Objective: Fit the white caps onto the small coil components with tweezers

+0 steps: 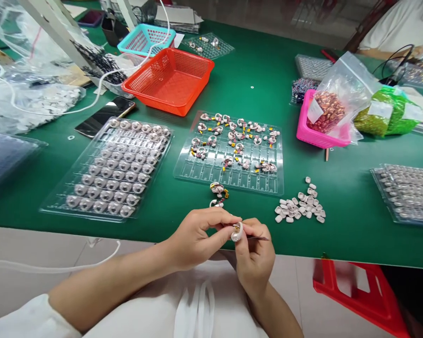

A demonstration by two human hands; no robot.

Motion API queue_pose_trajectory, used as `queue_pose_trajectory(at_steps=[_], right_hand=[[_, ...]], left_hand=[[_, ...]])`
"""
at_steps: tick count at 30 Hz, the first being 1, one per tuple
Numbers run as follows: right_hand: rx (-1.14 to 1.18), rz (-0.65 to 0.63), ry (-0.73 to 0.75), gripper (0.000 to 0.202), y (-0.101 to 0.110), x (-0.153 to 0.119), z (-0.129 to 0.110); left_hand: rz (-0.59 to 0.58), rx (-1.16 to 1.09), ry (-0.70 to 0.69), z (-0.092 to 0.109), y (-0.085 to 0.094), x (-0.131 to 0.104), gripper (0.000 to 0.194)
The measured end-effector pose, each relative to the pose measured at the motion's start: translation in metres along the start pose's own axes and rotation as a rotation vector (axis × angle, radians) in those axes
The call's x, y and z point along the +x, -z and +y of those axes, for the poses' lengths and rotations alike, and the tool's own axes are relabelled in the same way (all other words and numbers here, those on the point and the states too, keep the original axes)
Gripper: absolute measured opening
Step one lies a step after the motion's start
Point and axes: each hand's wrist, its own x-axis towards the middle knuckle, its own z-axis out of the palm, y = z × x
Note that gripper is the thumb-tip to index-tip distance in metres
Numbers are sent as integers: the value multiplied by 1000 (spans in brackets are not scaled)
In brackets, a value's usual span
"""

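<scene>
Close to the table's front edge, my left hand (200, 234) and my right hand (256, 256) meet, both closed on a small glossy white curved earphone part (237, 233). A thin dark pointed tool (259, 238) sticks out from my right hand's fingers; its kind is hard to make out. Just beyond my hands lie a couple of similar white parts (217, 188) with yellow strips. Farther back, a clear tray (204, 171) carries several such parts with yellow strips and fine wires. To the right is a loose pile of small white caps (305, 204).
At left stands a clear tray of white shells (118, 176), with a phone (105, 116) behind it. An orange basket (176, 84) and a blue basket (146, 40) sit at the back. Right are a pink basket (320, 138), a green bag (391, 112) and another filled tray (409, 192).
</scene>
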Motion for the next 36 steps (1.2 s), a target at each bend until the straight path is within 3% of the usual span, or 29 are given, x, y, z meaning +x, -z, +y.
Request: queue_pose_trajectory(at_steps=[7, 11, 16, 18, 20, 24, 27, 33, 36], right_hand=[[-178, -164, 36, 15, 9, 8, -6], [-360, -287, 79, 18, 35, 20, -19], [-786, 137, 35, 10, 92, 35, -20], [-935, 140, 30, 12, 110, 41, -17], [-1033, 49, 43, 15, 119, 46, -13], [-1174, -164, 80, 19, 118, 53, -8], [-1302, -250, 135, 20, 113, 59, -4], [-1431, -235, 264, 23, 109, 71, 6], [-1301, -199, 250, 23, 101, 69, 3]], left_hand=[[-41, -19, 276, 2, 4, 4, 16], [-10, -53, 321, -1, 4, 7, 14], [18, -252, 465, -13, 9, 9, 12], [23, -334, 519, -20, 12, 9, 11], [14, -421, 544, -26, 12, 9, 11], [32, -527, 588, -27, 11, 10, 11], [83, -630, 621, -22, 10, 14, 14], [87, -883, 632, -18, 15, 16, 16], [83, -926, 641, -19, 17, 15, 17]])
